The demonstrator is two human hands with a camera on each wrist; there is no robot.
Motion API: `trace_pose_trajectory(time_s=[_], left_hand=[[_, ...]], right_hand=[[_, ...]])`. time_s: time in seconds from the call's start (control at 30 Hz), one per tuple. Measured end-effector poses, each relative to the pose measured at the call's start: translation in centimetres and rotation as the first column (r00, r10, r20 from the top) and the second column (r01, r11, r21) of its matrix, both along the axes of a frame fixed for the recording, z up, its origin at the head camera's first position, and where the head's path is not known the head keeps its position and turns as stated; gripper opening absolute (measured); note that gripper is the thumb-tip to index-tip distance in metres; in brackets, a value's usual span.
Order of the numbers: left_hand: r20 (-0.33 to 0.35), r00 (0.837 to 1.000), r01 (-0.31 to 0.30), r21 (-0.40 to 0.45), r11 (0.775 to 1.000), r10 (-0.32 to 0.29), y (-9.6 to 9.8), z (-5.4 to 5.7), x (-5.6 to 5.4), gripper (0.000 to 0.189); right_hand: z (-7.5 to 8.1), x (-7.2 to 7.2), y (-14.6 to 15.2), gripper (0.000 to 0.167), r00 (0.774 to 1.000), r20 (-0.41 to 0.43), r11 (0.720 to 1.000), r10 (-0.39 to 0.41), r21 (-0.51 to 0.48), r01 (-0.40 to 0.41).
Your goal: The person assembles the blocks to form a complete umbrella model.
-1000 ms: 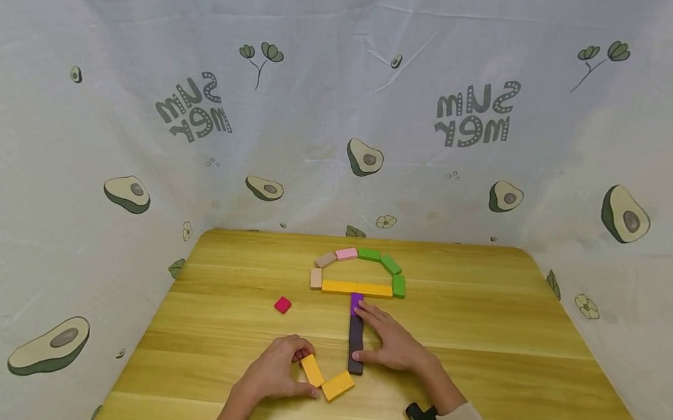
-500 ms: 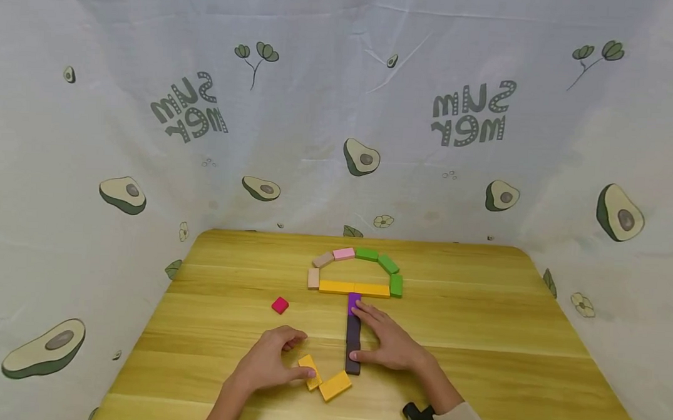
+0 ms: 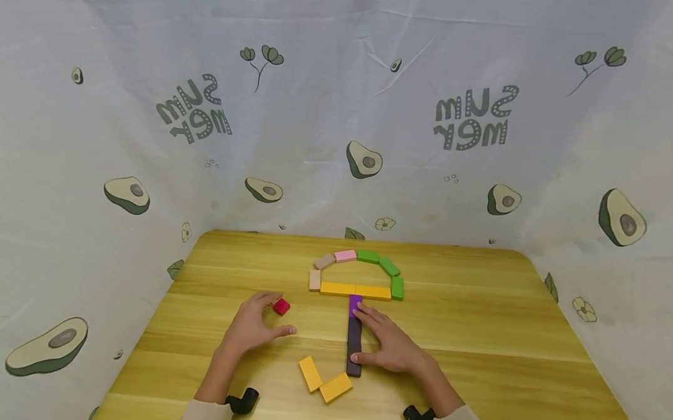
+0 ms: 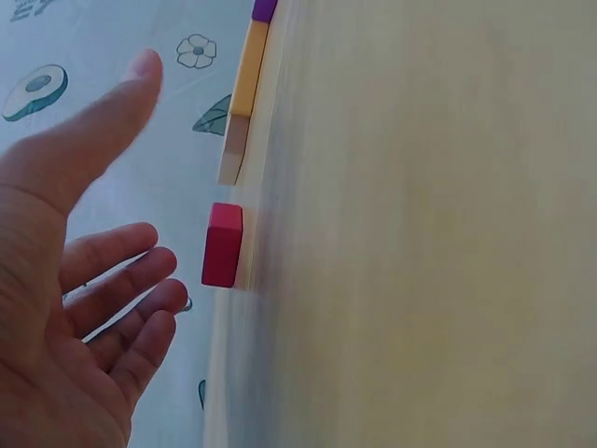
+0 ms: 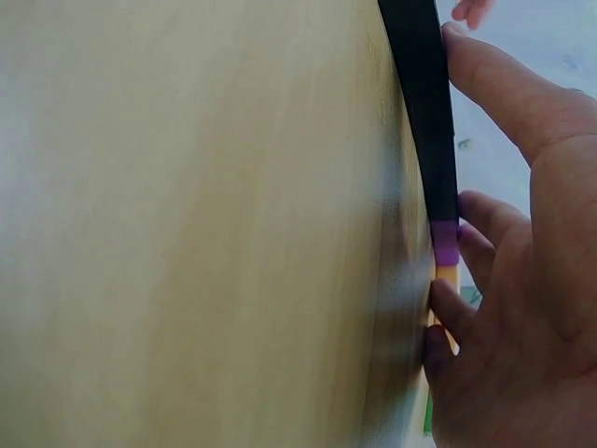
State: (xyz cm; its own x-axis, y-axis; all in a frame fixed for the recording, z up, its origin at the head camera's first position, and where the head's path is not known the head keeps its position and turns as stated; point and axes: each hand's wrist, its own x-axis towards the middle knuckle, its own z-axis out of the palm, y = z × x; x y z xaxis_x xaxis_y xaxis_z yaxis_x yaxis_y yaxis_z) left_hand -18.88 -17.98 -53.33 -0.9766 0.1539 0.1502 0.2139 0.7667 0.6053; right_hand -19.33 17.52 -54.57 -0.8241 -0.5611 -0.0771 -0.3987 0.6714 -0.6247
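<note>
My left hand hovers around the small red block, thumb spread from the fingers, holding nothing. In the left wrist view the red block stands just beyond the fingertips. My right hand lies along a straight column of blocks, its fingertips on the purple block and its thumb on the lower black block. Another black block sits between these. Two yellow blocks form a bent, touching pair left of the column's lower end.
Above the column, two yellow blocks make a bar. An arch of tan blocks, a pink block and green blocks rises over it. The wooden table meets a printed cloth at the back.
My left hand has let go of the upper-left loose yellow block and moved up and left to the red block. My right hand stays on the column.
</note>
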Motion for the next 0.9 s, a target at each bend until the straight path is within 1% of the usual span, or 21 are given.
trace_pose_trajectory(time_s=[0.13, 0.27, 0.37, 0.43, 0.53, 0.77, 0.9], left_hand=[[0.013, 1.0, 0.013, 0.029, 0.999, -0.013, -0.7, -0.4, -1.2, 0.081], [0.053, 0.997, 0.053, 0.087, 0.995, -0.058, -1.3, -1.1, -2.2, 0.069], [0.077, 0.993, 0.083, 0.117, 0.99, -0.092, -1.6, -1.4, -2.6, 0.056], [0.088, 0.99, 0.095, 0.131, 0.987, -0.107, -1.7, -1.5, -2.7, 0.048], [0.077, 0.991, 0.103, 0.127, 0.987, -0.114, -1.8, -1.5, -2.7, 0.041], [0.057, 0.989, 0.128, 0.091, 0.988, -0.134, -2.2, -1.7, -2.4, 0.044], [0.036, 0.988, 0.147, 0.076, 0.986, -0.15, -2.4, -1.7, -2.3, 0.038]], right_hand=[[0.0, -0.1, 0.1, 0.095, 1.0, 0.003, 1.0, -0.009, 0.001, 0.009], [0.0, 0.0, 0.0, 0.094, 1.0, 0.003, 1.0, -0.005, -0.004, 0.005], [0.0, 0.0, 0.0, 0.094, 1.0, 0.001, 1.0, 0.002, -0.008, -0.002], [0.0, 0.0, 0.0, 0.094, 1.0, 0.0, 1.0, 0.006, -0.011, -0.006], [-0.1, 0.1, 0.0, 0.094, 1.0, 0.001, 1.0, 0.008, -0.01, -0.008], [0.0, 0.1, 0.0, 0.094, 1.0, -0.001, 1.0, 0.002, -0.007, -0.002], [0.1, 0.1, 0.0, 0.094, 1.0, 0.004, 1.0, 0.004, -0.001, -0.004]])
